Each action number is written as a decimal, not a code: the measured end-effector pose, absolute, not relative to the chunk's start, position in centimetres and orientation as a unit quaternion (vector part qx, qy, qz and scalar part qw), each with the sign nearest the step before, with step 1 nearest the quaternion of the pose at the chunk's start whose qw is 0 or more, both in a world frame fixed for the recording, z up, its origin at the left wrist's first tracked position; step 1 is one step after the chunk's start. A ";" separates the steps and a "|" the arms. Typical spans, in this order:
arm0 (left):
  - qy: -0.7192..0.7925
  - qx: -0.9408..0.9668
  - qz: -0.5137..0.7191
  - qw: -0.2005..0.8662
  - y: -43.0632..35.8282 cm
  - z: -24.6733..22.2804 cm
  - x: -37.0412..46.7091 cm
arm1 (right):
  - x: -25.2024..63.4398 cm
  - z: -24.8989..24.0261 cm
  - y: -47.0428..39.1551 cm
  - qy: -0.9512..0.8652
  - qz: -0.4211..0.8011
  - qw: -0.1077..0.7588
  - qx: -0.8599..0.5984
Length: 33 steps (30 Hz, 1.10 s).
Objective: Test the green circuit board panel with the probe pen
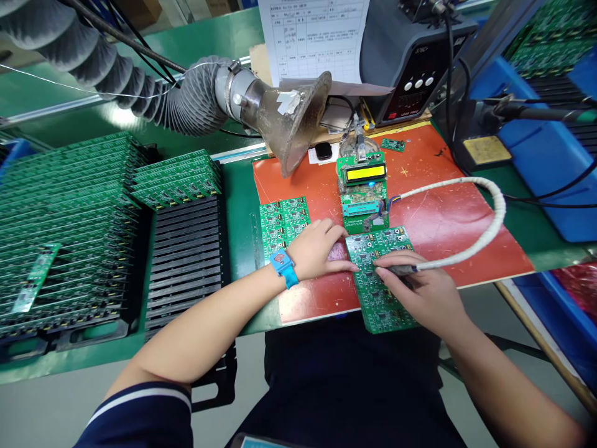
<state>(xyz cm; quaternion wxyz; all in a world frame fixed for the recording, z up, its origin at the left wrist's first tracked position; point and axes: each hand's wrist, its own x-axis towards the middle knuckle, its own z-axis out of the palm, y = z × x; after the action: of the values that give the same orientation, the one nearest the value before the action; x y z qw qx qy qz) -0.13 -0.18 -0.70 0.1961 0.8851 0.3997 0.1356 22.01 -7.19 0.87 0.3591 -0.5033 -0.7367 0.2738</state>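
A green tabletop [240,218] is spreading across the bench, with grey floor [69,410] showing below its near edge. An orange-red mat [448,218] is covering the middle of that edge, its surface scuffed and speckled. Toward the tabletop's left end, a loaded rack [65,224] is holding rows of green boards, and a black slotted rack [186,249] is standing beside it, boards filling only its far part. A ribbed grey hose [140,93] is stretching over the far left corner, its cloudy hood [289,121] hanging above the mat's far left corner. Blue bins [536,180] are standing along the right end.

On the mat, a circuit panel [373,298] is lying partly beyond the near edge. The right hand [429,289] is pinching a dark probe [402,270] over it, fingers closed. The left hand [319,249], wearing a blue wrist strap [283,267], is curving half open against the panel's left edge; I cannot tell whether it is gripping. A second panel [284,214] is lying by the mat's left edge.

Behind the mat's far edge, a dark station [410,81] is displaying "LEAD FREE". A paper sheet [317,37] is showing a printed table, too small to read.
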 end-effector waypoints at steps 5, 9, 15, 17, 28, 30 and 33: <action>0.400 0.884 0.137 0.200 -0.2 -0.7 -0.1 | 22.1 0.8 -7.2 -0.737 0.273 0.364 -0.500; 0.398 0.884 0.140 0.199 -0.2 -0.8 -0.2 | 22.0 0.6 -7.2 -0.738 0.272 0.364 -0.499; 0.397 0.884 0.144 0.199 -0.1 -0.9 -0.2 | 22.0 0.7 -7.2 -0.736 0.274 0.368 -0.498; 0.397 0.885 0.144 0.197 -0.1 -0.9 -0.2 | 22.0 0.7 -7.2 -0.737 0.272 0.368 -0.498; 0.398 0.885 0.140 0.195 -0.2 -0.7 -0.1 | 22.2 1.1 -7.2 -0.723 0.301 0.350 -0.513; 0.398 0.885 0.142 0.195 -0.2 -0.7 -0.1 | 22.2 1.3 -7.1 -0.717 0.314 0.345 -0.518; 0.396 0.886 0.146 0.193 -0.2 -0.7 -0.1 | 22.1 1.6 -6.4 -0.719 0.311 0.342 -0.519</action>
<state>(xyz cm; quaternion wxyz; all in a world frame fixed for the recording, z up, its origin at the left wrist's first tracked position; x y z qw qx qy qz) -0.13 -0.20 -0.71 0.1932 0.8859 0.3957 0.1458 22.05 -6.45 1.62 0.3421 -0.5189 -0.7190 0.3111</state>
